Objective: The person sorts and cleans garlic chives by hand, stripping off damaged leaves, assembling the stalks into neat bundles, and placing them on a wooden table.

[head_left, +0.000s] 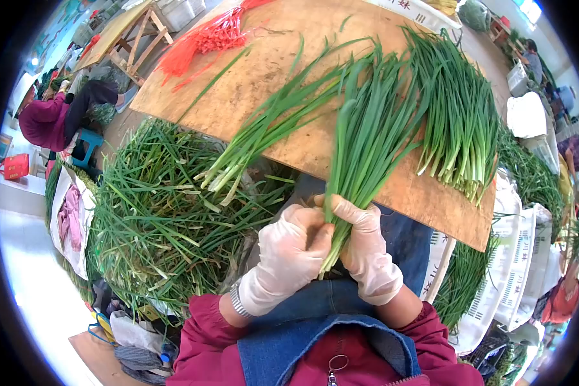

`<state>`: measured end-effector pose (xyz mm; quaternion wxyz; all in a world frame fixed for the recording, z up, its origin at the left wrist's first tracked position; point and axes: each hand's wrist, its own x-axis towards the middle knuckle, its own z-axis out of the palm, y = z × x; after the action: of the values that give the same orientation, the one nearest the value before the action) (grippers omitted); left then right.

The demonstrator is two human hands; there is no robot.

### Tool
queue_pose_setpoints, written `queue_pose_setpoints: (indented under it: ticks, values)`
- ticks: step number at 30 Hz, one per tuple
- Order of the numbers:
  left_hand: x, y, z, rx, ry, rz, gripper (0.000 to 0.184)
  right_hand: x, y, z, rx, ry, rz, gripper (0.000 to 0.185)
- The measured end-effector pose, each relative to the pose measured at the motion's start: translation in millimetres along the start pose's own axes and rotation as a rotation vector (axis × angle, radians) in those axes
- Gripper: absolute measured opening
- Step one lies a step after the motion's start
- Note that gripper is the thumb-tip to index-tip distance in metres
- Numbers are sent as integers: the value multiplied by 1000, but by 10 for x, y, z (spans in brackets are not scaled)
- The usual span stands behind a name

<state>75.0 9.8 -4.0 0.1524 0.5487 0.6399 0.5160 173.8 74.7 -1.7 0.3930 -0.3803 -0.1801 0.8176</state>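
Note:
A bunch of garlic chives (367, 141) is held upright in front of my body, its pale stem ends down and its green leaves fanned over the table edge. My right hand (367, 251), in a whitish glove with bare fingertips, wraps around the lower stems. Gloved the same way, my left hand (293, 248) is closed against the stems from the other side, thumb and fingers pinching at them. To the left, a smaller loose clump of chives (264, 132) lies across the table edge. A larger pile of chives (453, 116) rests on the right of the table.
The wooden table (238, 90) has red plastic ties (206, 42) at its far left. A big heap of loose leaves (167, 212) stands at my left. White crates (508, 270) are stacked at right. A person (51, 122) sits at far left.

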Motion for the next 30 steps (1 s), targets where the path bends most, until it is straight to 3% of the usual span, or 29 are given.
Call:
queue_pose_setpoints:
  ticks: [6, 8, 9, 10, 11, 13, 17, 18, 19, 21, 24, 26, 28, 29, 30]
  values:
    - [-100, 40, -309, 78, -184, 125, 18, 43, -17, -22, 66, -3, 48, 14]
    - [-234, 42, -610, 150, 17, 83, 14, 93, -108, -52, 106, -28, 53, 15]
    - [-410, -143, -754, 174, 234, -82, 10, 107, -148, -84, 114, -45, 45, 16]
    - [-402, -63, -886, 9, 528, -433, 10, 91, -181, -85, 155, -54, 53, 16]
    - [-476, -279, -1076, 25, 703, -525, 11, 71, -198, -72, 162, -54, 62, 16]
    - [-510, -482, -1310, 494, 558, -423, 16, 48, -200, -43, 176, -59, 82, 16]
    - [-288, -452, -951, 914, 254, -103, 25, 79, -136, -118, 277, -145, 164, 25]
    - [-150, -441, -837, 954, 246, 56, 25, 84, -132, -133, 270, -136, 156, 28]
    - [-8, -380, -737, 1025, 171, 52, 23, 77, -139, -141, 272, -136, 150, 28]
    - [165, -520, -594, 1095, 63, -6, 20, 70, -161, -153, 275, -138, 137, 28]
    - [110, -661, -651, 964, 140, -32, 13, 75, -168, -184, 274, -139, 124, 29]
    - [-46, -721, -899, 570, 450, 141, 6, 86, -173, -191, 276, -137, 129, 30]
    - [-324, -665, -1184, 284, 737, -320, 7, 84, -167, -174, 279, -129, 149, 30]
    - [-425, -669, -1363, 248, 808, -403, 12, 86, -157, -169, 259, -126, 142, 32]
    - [-592, -811, -1584, 503, 737, -484, 16, 90, -147, -160, 239, -125, 134, 33]
